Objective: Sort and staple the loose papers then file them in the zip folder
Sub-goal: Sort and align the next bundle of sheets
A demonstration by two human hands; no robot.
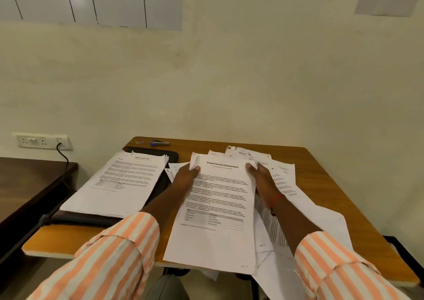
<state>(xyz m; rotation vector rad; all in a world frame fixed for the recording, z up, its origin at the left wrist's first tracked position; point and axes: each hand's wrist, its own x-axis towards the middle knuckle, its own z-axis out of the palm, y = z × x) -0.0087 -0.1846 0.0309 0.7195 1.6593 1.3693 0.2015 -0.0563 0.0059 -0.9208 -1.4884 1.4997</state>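
Top sheet (220, 207): thin white paper, matt, black print, upper corners creased.
Loose papers (286, 185) beneath: same matt stock, edges crumpled.
Left stack (119, 185): paper, flat, smooth.
Zip folder (91, 218): black, soft-looking cover, dull sheen.
Tabletop (325, 185): orange-brown wood-look laminate, smooth, slight gloss, pale edge band.
Stapler (160, 143): dark metal, blue plastic end.
Sleeves (114, 253): woven cloth, orange-white stripe.
Side table (27, 185): dark wood, satin.
Wall (252, 81): matt paint.
Socket plate (41, 140): white plastic, glossy.
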